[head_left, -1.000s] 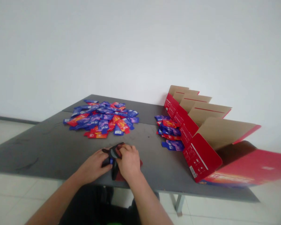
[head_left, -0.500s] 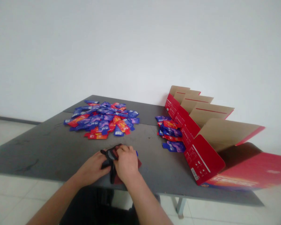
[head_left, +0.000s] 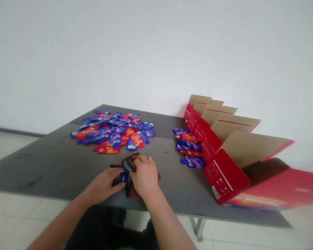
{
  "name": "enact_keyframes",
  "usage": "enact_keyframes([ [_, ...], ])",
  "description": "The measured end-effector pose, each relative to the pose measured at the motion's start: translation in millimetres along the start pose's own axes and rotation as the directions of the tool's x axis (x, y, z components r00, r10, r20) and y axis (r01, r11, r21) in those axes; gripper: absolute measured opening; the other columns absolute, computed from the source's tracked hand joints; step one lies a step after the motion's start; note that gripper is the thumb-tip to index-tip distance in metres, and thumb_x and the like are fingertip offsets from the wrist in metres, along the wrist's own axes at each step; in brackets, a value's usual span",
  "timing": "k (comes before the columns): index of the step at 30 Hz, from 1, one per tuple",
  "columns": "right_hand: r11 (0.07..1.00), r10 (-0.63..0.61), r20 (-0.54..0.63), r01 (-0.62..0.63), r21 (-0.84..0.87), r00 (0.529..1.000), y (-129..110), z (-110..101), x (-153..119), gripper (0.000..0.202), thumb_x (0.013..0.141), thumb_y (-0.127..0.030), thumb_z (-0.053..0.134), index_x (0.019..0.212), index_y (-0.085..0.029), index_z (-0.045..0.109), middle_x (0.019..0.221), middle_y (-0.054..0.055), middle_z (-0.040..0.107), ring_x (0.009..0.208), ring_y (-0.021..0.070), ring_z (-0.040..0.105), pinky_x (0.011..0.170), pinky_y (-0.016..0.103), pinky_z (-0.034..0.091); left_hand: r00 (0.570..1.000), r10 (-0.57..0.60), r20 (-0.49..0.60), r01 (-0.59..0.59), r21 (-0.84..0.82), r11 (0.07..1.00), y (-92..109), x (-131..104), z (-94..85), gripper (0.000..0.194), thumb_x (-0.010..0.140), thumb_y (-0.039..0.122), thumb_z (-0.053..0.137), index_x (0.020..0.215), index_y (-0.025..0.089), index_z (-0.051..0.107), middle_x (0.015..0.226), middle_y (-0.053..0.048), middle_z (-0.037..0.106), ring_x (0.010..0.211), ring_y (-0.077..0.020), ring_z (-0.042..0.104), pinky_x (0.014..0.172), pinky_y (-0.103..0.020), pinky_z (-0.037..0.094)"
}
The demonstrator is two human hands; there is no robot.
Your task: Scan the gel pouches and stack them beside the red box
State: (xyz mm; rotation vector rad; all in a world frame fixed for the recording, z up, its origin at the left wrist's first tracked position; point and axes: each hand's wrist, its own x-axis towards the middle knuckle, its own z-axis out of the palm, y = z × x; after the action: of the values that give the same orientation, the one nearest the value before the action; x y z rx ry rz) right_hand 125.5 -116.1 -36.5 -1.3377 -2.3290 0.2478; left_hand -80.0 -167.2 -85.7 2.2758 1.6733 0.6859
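Observation:
Near the front edge of the table, both my hands are on a black and dark-red tool [head_left: 128, 165] with a rounded grey-black part and a blue band; its exact kind is unclear. My left hand [head_left: 104, 184] curls around the black end at its left side. From above, my right hand [head_left: 145, 175] grips the dark-red side, its fingers bent over the top and covering much of it. Beyond my hands lies a loose heap of blue and red printed sachets [head_left: 114, 130]. A smaller pile of similar sachets [head_left: 190, 144] rests to the right, against the boxes.
Several red cardboard boxes [head_left: 226, 177] stand in a row along the right side of the dark table [head_left: 75, 166], their brown-lined flaps raised. A white wall [head_left: 146, 52] rises behind. The table's front edge runs close to my body, above a tiled floor.
My hands and the tool have shifted slightly away from me, the right hand also a little to the right. The tool has turned a bit, and its blue band now shows beside my left hand.

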Motion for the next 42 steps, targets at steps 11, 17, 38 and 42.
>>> enact_keyframes([
  [11,0.961,0.251,0.026,-0.245,-0.128,0.968,72.9,-27.5,12.5,0.031,0.094,-0.027,0.066,0.125,-0.026,0.073,0.125,0.008,0.072,0.111,0.026,0.06,0.094,0.036,0.043,1.0,-0.002,-0.006,0.002,-0.013,1.0,-2.8,-1.6,0.4,0.053,0.092,0.039,0.069,0.144,0.03,0.063,0.152,-0.007,0.061,0.141,-0.0316,0.055,0.122,-0.05,0.041],
  [17,1.0,0.01,-0.047,-0.01,0.011,0.999,3.9,-7.7,0.2,0.022,0.096,-0.034,0.066,0.114,-0.026,0.075,0.126,0.004,0.071,0.112,0.025,0.057,0.097,0.035,0.043,1.0,0.015,0.005,-0.015,-0.008,1.0,0.0,0.3,-0.2,0.049,0.089,0.032,0.068,0.137,0.028,0.067,0.143,-0.006,0.068,0.132,-0.0311,0.062,0.116,-0.047,0.047],
  [38,0.935,0.333,-0.085,-0.341,-0.101,0.939,90.9,-21.2,-54.7,0.026,0.095,-0.027,0.061,0.119,-0.028,0.072,0.139,0.002,0.065,0.115,0.0264,0.057,0.091,0.036,0.039,0.99,-0.058,0.125,0.056,0.026,0.998,-3.9,2.4,-7.1,0.057,0.094,0.041,0.066,0.149,0.03,0.057,0.158,-0.006,0.055,0.147,-0.0303,0.049,0.125,-0.049,0.037],
  [42,0.937,0.335,-0.091,-0.342,-0.072,0.938,90.2,-22.7,-54.7,0.027,0.094,-0.026,0.061,0.119,-0.027,0.072,0.138,0.003,0.066,0.116,0.0267,0.056,0.092,0.037,0.039,0.974,-0.039,0.225,0.03,0.043,0.999,-10.9,7.9,-13.3,0.059,0.094,0.044,0.066,0.15,0.031,0.056,0.159,-0.007,0.054,0.148,-0.0294,0.047,0.125,-0.046,0.037],
])
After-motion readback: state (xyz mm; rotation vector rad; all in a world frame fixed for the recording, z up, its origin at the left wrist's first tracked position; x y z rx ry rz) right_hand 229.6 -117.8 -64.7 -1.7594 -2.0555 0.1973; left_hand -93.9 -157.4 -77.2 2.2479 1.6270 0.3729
